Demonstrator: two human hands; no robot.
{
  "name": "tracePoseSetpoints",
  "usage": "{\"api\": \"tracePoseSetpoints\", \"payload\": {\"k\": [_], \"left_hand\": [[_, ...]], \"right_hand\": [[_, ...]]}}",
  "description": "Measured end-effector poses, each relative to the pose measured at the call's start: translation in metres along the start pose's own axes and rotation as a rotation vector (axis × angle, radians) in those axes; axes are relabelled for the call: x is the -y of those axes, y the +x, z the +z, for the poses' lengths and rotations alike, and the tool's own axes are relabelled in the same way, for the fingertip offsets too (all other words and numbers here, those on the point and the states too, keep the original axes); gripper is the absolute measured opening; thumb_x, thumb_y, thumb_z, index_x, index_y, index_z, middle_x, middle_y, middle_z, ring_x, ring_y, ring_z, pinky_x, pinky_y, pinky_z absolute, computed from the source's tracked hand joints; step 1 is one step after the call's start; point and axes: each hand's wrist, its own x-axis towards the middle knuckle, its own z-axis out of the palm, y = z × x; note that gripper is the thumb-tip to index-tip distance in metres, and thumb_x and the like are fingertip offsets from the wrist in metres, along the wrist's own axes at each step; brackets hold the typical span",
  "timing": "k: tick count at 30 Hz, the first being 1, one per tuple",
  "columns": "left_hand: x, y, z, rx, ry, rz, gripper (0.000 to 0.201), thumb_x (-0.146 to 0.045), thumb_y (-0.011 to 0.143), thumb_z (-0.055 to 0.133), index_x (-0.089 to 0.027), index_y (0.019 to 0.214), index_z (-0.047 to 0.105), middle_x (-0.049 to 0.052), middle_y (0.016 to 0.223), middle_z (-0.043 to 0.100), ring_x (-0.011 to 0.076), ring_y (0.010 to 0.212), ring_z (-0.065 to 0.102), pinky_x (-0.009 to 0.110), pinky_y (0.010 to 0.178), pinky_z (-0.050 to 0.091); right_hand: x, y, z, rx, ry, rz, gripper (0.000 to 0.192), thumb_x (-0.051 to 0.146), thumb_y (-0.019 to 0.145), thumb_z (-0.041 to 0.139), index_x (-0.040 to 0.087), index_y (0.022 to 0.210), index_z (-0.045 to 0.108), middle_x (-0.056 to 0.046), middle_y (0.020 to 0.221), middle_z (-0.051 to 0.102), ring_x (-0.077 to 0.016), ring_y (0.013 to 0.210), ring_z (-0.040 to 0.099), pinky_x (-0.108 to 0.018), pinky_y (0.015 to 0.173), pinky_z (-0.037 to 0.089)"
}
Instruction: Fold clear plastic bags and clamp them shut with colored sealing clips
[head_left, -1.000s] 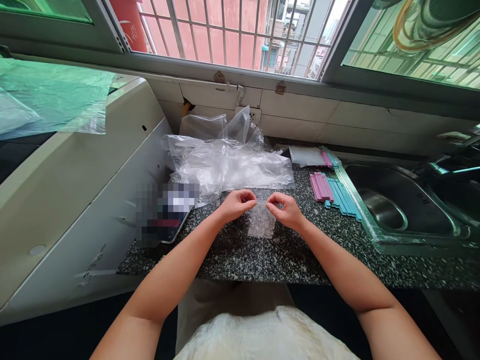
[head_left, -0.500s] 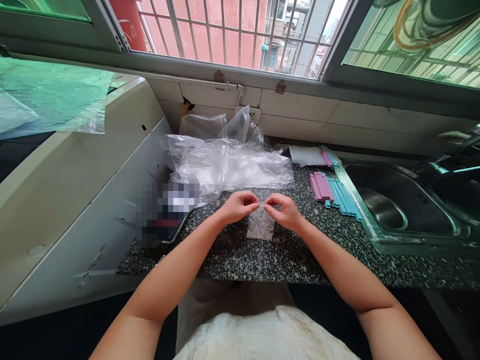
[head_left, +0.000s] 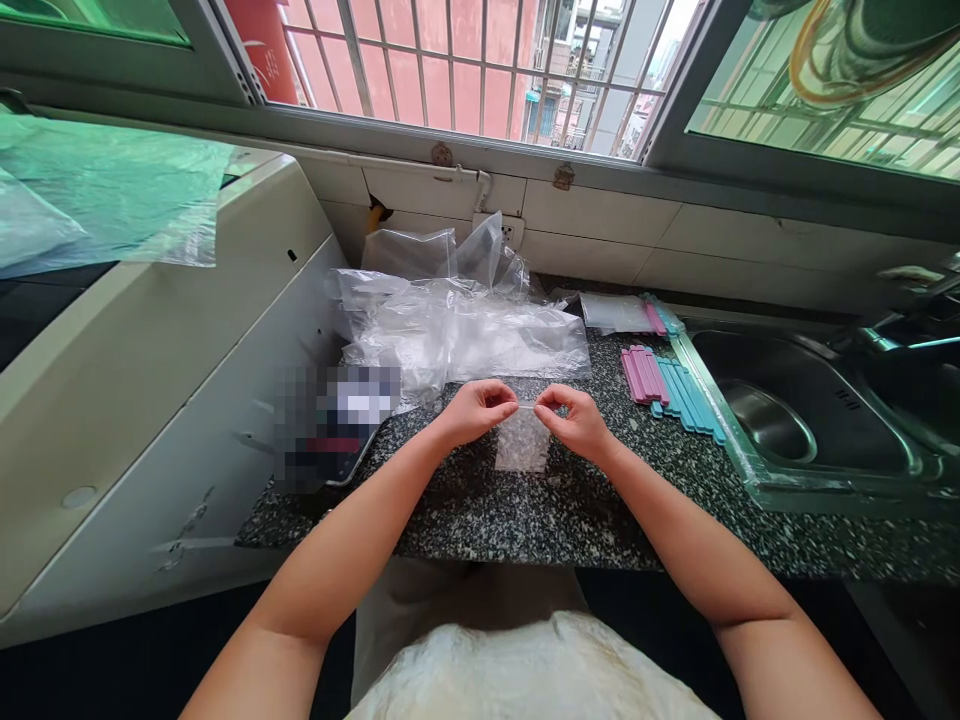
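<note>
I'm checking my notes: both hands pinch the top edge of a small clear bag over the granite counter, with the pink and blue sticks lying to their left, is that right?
Not quite. The head view shows the pink and blue sticks lying to the right of the hands, beside the sink. The rest holds: left hand and right hand pinch the small clear bag over the granite counter.

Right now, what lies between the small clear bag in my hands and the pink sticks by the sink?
In the head view, only bare speckled countertop separates the small clear bag from the pink sticks.
</note>
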Motion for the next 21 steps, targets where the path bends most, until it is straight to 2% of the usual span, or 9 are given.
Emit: {"api": "tracePoseSetpoints", "payload": {"k": [11, 21], "left_hand": [[-0.0004, 0.0007, 0.0009, 0.003, -0.045, -0.013, 0.016, -0.027, 0.066, 0.061, -0.012, 0.065, 0.057, -0.004, 0.055, 0.049, 0.0058, 0.051, 0.040, 0.020, 0.051, 0.033], [0.0003, -0.0002, -0.0003, -0.012, 0.039, 0.016, 0.011, -0.023, 0.068, 0.057, -0.012, 0.068, 0.059, -0.002, 0.058, 0.051, 0.0069, 0.053, 0.042, 0.021, 0.052, 0.035]], "right_hand": [[-0.0024, 0.0000, -0.0003, -0.003, -0.044, -0.045, 0.012, 0.020, 0.077, 0.052, 0.018, 0.065, 0.053, 0.000, 0.060, 0.054, -0.0118, 0.058, 0.049, -0.025, 0.058, 0.039], [-0.0021, -0.0008, 0.0001, -0.008, -0.079, -0.062, 0.013, 0.020, 0.078, 0.052, 0.019, 0.065, 0.053, 0.000, 0.060, 0.054, -0.0124, 0.059, 0.049, -0.025, 0.058, 0.039]]}}
